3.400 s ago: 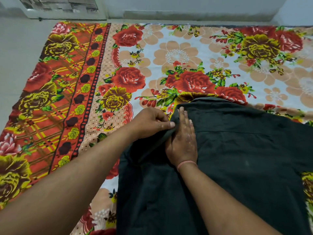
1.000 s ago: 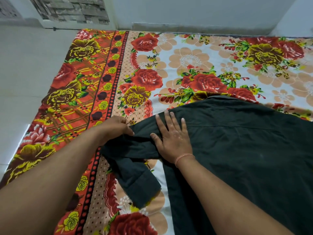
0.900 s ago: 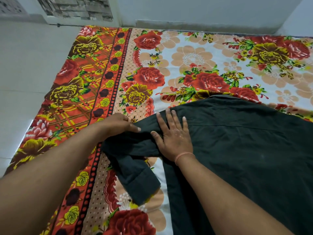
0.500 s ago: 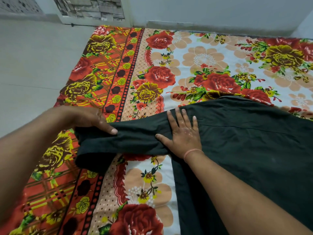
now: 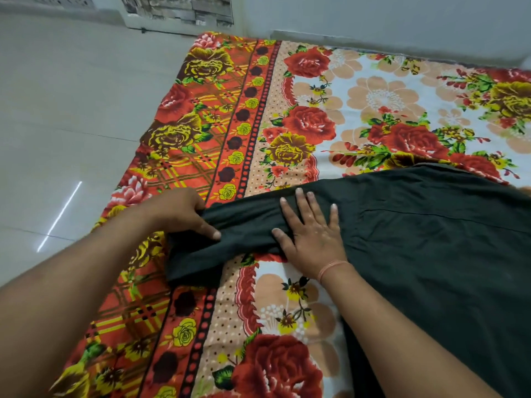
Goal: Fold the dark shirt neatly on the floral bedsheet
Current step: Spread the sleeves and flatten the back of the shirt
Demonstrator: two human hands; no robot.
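Note:
The dark shirt (image 5: 431, 254) lies back-up on the floral bedsheet (image 5: 301, 116), filling the right side of the view. Its left sleeve (image 5: 230, 242) stretches out leftward over the sheet's orange border. My left hand (image 5: 178, 214) grips the sleeve near its cuff end, fingers curled over the cloth. My right hand (image 5: 310, 231) lies flat with spread fingers on the shoulder where the sleeve joins the body. The shirt's right part runs out of frame.
The sheet is spread on a pale tiled floor (image 5: 66, 124), which lies bare to the left. A white wall (image 5: 373, 18) runs along the sheet's far edge, with a stone-patterned panel (image 5: 178, 10) at top left.
My left hand has pulled the sleeve out from its folded, hanging position and drawn it leftward, straight across the border. My right hand stayed pressed on the shoulder. The camera turned left.

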